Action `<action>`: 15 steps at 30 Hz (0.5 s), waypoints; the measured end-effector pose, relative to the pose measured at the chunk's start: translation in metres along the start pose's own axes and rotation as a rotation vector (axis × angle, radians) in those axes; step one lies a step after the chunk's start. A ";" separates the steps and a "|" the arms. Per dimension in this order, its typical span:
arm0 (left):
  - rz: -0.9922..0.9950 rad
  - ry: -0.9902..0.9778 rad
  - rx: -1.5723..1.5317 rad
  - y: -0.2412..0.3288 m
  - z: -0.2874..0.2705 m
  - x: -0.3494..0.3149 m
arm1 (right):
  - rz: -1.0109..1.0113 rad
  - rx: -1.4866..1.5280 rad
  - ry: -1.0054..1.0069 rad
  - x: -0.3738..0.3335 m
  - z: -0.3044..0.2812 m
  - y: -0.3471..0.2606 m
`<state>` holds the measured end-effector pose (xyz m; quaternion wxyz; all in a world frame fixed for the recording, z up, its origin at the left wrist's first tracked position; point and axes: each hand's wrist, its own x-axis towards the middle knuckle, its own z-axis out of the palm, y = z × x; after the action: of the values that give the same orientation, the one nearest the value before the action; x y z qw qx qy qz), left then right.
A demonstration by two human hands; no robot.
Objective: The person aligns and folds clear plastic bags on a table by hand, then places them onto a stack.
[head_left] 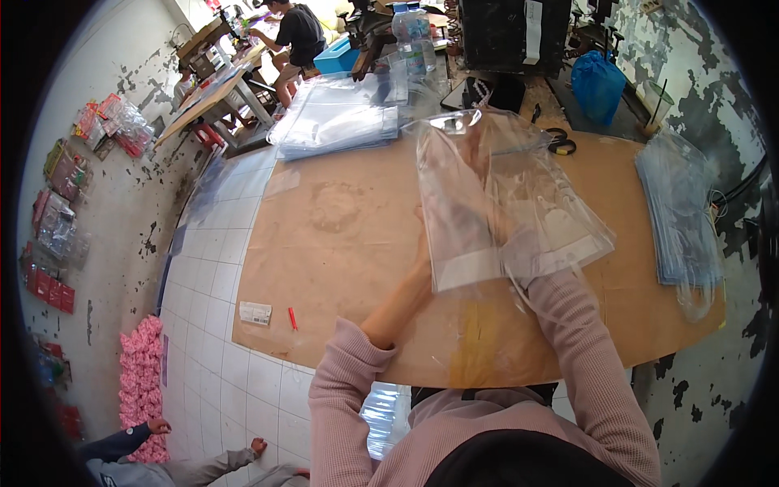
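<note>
A clear plastic bag with loop handles is held up over the brown-covered table. My left hand is behind the bag's left side and shows through the film, its fingers closed on the bag. The sleeve of my right arm runs up to the bag's lower edge. My right hand shows blurred through the plastic near the bag's top, seemingly inside it. Glare and folds hide how its fingers lie.
Stacked clear bags lie at the far left and right. Scissors, a blue plastic bag and water bottles sit at the back. A red pen lies front left. Another person sits behind; someone's arm shows lower left.
</note>
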<state>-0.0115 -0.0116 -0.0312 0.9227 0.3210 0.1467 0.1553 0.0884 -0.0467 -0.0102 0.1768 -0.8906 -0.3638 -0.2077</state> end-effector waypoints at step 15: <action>0.238 -0.015 1.032 0.084 -0.043 -0.069 | 0.035 0.500 -0.136 0.042 0.020 0.122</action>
<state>-0.1064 0.0484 0.0025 0.6215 0.7490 0.1600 0.1645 0.2081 -0.0952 -0.0264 0.3704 -0.8373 -0.3994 -0.0479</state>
